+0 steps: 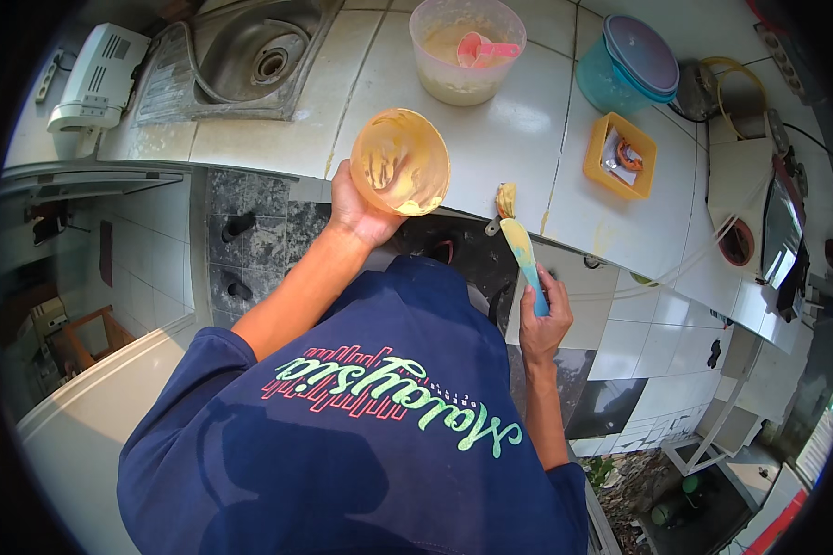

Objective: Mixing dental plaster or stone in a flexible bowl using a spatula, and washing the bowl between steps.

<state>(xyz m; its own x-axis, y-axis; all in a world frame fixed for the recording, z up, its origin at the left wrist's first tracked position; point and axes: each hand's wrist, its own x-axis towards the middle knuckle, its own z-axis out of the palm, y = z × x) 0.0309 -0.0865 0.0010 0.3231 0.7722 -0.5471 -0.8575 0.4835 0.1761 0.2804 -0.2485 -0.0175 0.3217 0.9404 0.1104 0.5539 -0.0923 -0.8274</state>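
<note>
My left hand (354, 205) is closed on the side of an orange plastic bowl (401, 157), tilted so its inside shows, smeared with pale yellow batter. In my right hand (546, 310) is a blue spatula (526, 262), gripped by its handle, its blade coated in the same yellow batter. Just beyond the blade's tip, a small yellowish-brown piece (506, 200) lies at the counter's edge; I cannot make out what it is. Both hands are held near the front edge of the white tiled counter (491, 153), with the bowl and spatula apart.
A translucent tub (467, 88) with a pink scoop (481, 51) stands at the back. To its right are a lidded blue container (620, 69) and a yellow basket (640, 171) with small items. A steel sink (250, 69) lies left, beside a white appliance (102, 79).
</note>
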